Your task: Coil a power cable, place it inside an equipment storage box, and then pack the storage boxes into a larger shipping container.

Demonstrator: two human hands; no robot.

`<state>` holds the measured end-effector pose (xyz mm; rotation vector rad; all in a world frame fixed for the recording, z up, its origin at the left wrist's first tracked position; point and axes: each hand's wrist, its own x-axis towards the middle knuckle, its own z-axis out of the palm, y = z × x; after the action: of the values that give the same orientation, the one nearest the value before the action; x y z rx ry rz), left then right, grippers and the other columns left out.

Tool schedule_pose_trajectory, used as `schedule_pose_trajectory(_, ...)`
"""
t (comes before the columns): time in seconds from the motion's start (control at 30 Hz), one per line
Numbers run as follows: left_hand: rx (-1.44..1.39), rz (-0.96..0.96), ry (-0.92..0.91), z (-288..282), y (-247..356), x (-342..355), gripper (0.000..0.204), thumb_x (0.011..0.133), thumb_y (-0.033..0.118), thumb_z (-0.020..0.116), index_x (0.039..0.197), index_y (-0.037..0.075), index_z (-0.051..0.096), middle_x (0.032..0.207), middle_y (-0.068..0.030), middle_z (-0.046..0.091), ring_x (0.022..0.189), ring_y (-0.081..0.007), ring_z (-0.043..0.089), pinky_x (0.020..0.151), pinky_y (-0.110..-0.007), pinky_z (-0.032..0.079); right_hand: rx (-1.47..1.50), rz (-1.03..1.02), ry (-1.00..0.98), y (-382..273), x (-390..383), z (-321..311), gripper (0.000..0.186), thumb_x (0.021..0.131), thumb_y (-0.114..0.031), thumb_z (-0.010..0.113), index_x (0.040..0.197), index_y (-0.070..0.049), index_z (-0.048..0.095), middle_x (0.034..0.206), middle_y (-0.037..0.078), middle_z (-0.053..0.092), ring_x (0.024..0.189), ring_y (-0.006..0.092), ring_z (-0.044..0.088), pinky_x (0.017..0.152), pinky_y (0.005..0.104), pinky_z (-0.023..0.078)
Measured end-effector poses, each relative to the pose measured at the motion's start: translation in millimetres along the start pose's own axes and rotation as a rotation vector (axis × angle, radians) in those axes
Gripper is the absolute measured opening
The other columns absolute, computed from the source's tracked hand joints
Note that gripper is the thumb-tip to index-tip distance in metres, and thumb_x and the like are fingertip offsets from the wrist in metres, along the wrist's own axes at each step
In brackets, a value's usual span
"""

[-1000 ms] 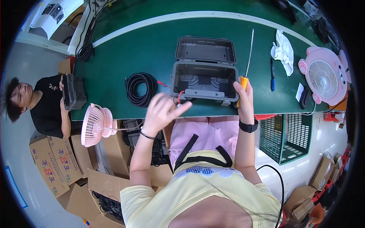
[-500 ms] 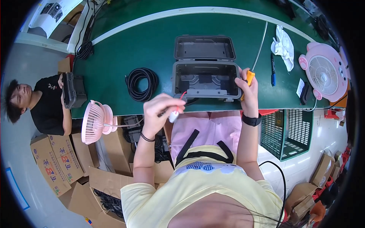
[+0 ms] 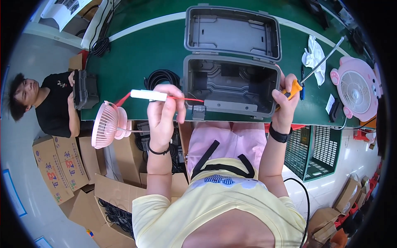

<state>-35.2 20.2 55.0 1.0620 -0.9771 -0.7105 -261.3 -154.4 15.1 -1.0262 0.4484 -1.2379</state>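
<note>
Grey plastic case (image 3: 231, 84) lay open on the green bench (image 3: 136, 53), left hand (image 3: 162, 111) pinched on a white connector (image 3: 149, 95) with red wire (image 3: 188, 99) at its left wall, right hand (image 3: 285, 101) gripping an orange-handled screwdriver (image 3: 294, 87) at its right; seating the wire inside likely followed.

We cannot see how the right hand (image 3: 285, 97) grips the orange-handled screwdriver (image 3: 308, 74): the grey case (image 3: 231, 84) wall hides the lower fingers, and the handle shows only partly past the knuckles. The left hand (image 3: 163, 109) covers the middle of the white connector (image 3: 149, 95), so where the red wire (image 3: 188, 99) joins it stays hidden. The wire's far end vanishes at the case edge. The black cable coil (image 3: 161, 78) sits partly behind the left hand. The co-worker (image 3: 45, 103) is cut by the dark rim.
</note>
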Motion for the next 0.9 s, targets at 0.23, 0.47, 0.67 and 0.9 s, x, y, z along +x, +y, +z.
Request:
schedule_pose_trajectory(0.23,0.909,0.061,0.082,14.9,-17.8,23.4,0.027,0.097,0.005,0.055,0.124,0.001,0.055,0.097,-0.0160,0.060,0.085,-0.0353,0.062,0.071,-0.039,0.051,-0.192,0.134,0.000,17.0,-8.7,-21.9,0.032,0.079,0.003,0.066,0.086,-0.012,0.039,0.133,0.021,0.059,0.071,0.0028,0.042,0.068,0.0183,0.040)
schedule_pose_trajectory(0.47,1.542,0.289,-0.313,54.5,-23.1,47.5,0.045,0.081,0.006,0.063,0.121,0.025,0.066,0.095,-0.0069,0.049,0.083,-0.0223,0.062,0.065,-0.034,0.057,-0.222,0.240,0.022,25.1,-4.3,-47.6,0.029,0.081,0.001,0.066,0.087,-0.010,0.041,0.131,0.018,0.057,0.115,0.0128,0.052,0.089,0.0235,0.041)
schedule_pose_trajectory(0.67,1.472,0.184,-0.660,59.7,-35.2,61.7,0.019,0.077,0.007,0.065,0.093,0.006,0.076,0.100,-0.0107,0.052,0.097,-0.0259,0.059,0.079,-0.035,0.055,-0.423,0.233,-0.018,8.8,7.0,-51.3,0.025,0.084,-0.009,0.074,0.092,-0.007,0.049,0.119,0.006,0.062,0.081,0.0048,0.055,0.062,0.0192,0.046)
schedule_pose_trajectory(0.9,1.145,0.171,-0.721,45.0,-38.9,68.7,0.032,0.074,-0.002,0.062,0.101,0.007,0.076,0.104,-0.0107,0.061,0.102,-0.0290,0.059,0.092,-0.037,0.050,-0.761,0.273,0.043,15.2,73.0,-47.8,0.043,0.089,-0.037,0.073,0.113,-0.004,0.059,0.080,-0.005,0.050,0.061,0.0016,0.048,0.052,0.0182,0.043)
